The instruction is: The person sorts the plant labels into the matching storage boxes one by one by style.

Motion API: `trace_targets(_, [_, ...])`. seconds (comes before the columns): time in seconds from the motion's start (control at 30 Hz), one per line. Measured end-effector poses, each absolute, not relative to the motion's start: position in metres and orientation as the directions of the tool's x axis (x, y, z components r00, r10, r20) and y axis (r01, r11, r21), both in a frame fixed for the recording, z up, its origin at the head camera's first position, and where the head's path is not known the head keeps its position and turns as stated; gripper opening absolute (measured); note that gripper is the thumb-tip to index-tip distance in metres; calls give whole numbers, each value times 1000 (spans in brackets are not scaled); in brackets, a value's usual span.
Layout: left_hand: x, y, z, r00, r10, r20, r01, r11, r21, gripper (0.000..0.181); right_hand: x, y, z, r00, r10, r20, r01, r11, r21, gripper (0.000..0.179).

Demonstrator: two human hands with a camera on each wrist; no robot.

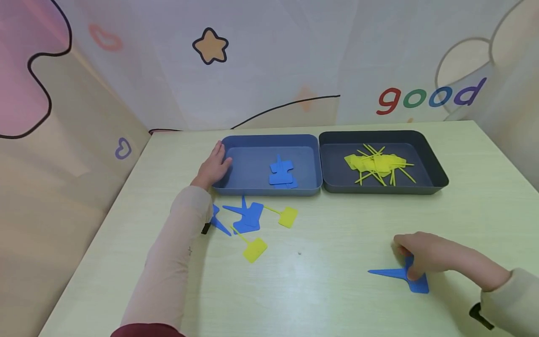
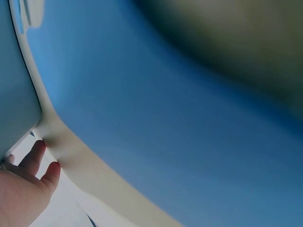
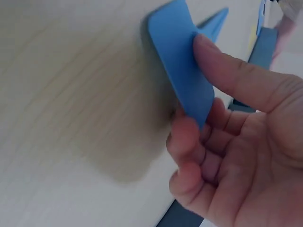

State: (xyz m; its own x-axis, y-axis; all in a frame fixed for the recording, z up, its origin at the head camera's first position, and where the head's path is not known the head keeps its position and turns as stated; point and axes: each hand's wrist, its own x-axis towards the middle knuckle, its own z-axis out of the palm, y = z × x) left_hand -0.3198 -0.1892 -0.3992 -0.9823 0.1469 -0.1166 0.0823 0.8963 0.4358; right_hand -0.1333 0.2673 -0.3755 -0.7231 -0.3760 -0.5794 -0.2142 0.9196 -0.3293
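Note:
A blue plant label (image 1: 418, 283) with a pointed stem is pinched between the thumb and fingers of my right hand (image 1: 429, 252), over the right front of the table. In the right wrist view, the thumb lies on the flat face of that label (image 3: 177, 52), fingertips at its edge. My left hand (image 1: 212, 168) rests at the left end of the blue-grey tray (image 1: 252, 191), its fingers extended along the rim. Several blue plant labels (image 1: 281, 178) lie in this tray. Close in the left wrist view, a large blue surface (image 2: 142, 123) fills most of the picture beside the left hand (image 2: 23, 194).
A dark grey tray (image 1: 337, 185) with a heap of yellow plant labels (image 1: 381, 164) adjoins the blue-grey tray on the right. Before the trays lie loose blue labels (image 1: 250, 217) and two yellow labels (image 1: 254, 250). A printed cloth (image 1: 269, 61) stands behind the table.

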Motion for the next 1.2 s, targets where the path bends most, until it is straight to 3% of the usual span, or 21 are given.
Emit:
trace_targets(0.23, [-321, -189, -400, -982, 149, -112, 86, 897, 433, 60, -153, 269, -364, -625, -511, -590, -69, 789, -610, 16])
trace_targets(0.47, [-320, -190, -400, -982, 149, -112, 87, 898, 431, 60, -181, 257, -347, -589, -631, -505, -66, 661, -748, 8])
trace_targets(0.63, [-320, -189, -400, -983, 140, -123, 74, 899, 431, 60, -204, 234, -335, -632, -638, -440, -8, 573, -820, 20])
trace_targets(0.77, [-320, -189, -400, -983, 141, -119, 76, 899, 431, 61, -222, 212, -331, -713, -596, -369, 63, 470, -880, 26])
trace_targets(0.97, [-322, -190, -401, -983, 142, -117, 78, 897, 434, 61, -249, 171, -331, -826, -475, -304, 201, 256, -946, 23])
trace_targets(1.2, [-321, -191, -401, -983, 147, -114, 81, 893, 444, 61, -275, 123, -343, -877, -377, -298, 297, 63, -953, 24])
